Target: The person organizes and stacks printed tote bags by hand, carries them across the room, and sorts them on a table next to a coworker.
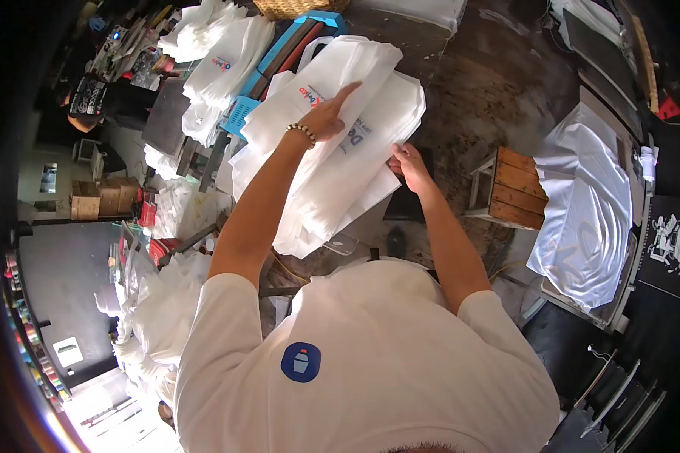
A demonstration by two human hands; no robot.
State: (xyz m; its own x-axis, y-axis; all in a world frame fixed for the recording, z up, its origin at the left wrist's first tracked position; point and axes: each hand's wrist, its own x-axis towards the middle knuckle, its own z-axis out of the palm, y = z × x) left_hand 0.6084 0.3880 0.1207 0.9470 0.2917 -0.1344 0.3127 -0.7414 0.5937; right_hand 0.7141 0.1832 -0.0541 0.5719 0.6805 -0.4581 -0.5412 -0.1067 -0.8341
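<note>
A thick stack of white printed bags (pixel 310 181) lies in front of me, with red, blue and dark lettering on the upper ones. My left hand (pixel 325 119), with a beaded bracelet at the wrist, rests on the upper bags. Its index finger is stretched out across them and the other fingers are partly curled. At the right edge of the stack, my right hand (pixel 409 166) pinches the side of a bag between thumb and fingers. The bags fan out unevenly, and their lower ends hang toward me.
A blue plastic crate (pixel 242 113) stands behind the stack, beside another pile of white bags (pixel 227 64). On the right are a wooden stool (pixel 517 187) and a table draped with shiny white fabric (pixel 585 204). Another person (pixel 106 102) is at the far left, above cardboard boxes (pixel 102 198).
</note>
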